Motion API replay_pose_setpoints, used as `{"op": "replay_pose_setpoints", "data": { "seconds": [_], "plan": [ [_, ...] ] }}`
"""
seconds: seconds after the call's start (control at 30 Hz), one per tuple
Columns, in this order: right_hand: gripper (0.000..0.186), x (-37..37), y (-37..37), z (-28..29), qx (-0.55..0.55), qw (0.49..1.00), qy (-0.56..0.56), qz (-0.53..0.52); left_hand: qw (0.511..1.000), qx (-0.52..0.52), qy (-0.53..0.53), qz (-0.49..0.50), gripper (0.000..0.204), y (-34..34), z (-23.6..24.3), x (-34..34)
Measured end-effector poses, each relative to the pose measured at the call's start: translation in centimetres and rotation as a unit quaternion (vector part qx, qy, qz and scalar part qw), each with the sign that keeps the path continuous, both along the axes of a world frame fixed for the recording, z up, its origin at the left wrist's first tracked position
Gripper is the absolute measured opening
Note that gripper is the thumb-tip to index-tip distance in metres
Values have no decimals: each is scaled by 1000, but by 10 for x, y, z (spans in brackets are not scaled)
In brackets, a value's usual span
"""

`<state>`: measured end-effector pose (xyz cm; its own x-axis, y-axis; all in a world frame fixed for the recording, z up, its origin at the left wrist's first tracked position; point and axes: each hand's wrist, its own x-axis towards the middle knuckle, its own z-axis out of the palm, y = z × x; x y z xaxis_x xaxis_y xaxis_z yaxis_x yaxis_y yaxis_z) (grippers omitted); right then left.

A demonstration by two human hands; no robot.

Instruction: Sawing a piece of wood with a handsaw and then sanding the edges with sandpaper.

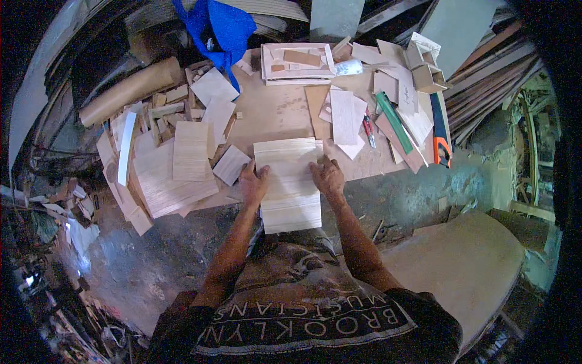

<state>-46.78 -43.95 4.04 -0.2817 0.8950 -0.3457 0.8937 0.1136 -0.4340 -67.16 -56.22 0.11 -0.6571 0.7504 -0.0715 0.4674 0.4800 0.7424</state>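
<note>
A pale rectangular wood panel (289, 182) with straight grain lies in front of me, its near end hanging past the table's front edge. My left hand (253, 184) grips the panel's left side, thumb on top. On the opposite side my right hand (328, 178) holds it the same way. A narrow strip of another board shows under the panel's far right corner. Beside my left hand rests a small square wood piece (231, 165). Right of the panel, a red utility knife (368, 128) lies near some thin boards (344, 115).
On the worktable (267, 112) stand a shallow wooden tray (267, 64) and small wooden boxes (429, 76). A handsaw (441, 136) and green strip (393, 121) lie at right. At left are wood offcuts (159, 176), a brown roll (130, 91) and blue cloth (224, 30).
</note>
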Motion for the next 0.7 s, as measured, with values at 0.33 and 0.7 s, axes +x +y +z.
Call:
{"op": "replay_pose_setpoints", "data": {
  "seconds": [0.33,0.7],
  "plan": [
    [75,10,2,-16,71,990,102,63,999,-16,-16,-36,39,5,-5,-7],
    [102,26,59,-17,-51,982,79,163,970,-132,-87,-186,91,52,33,-35]
  ]
}}
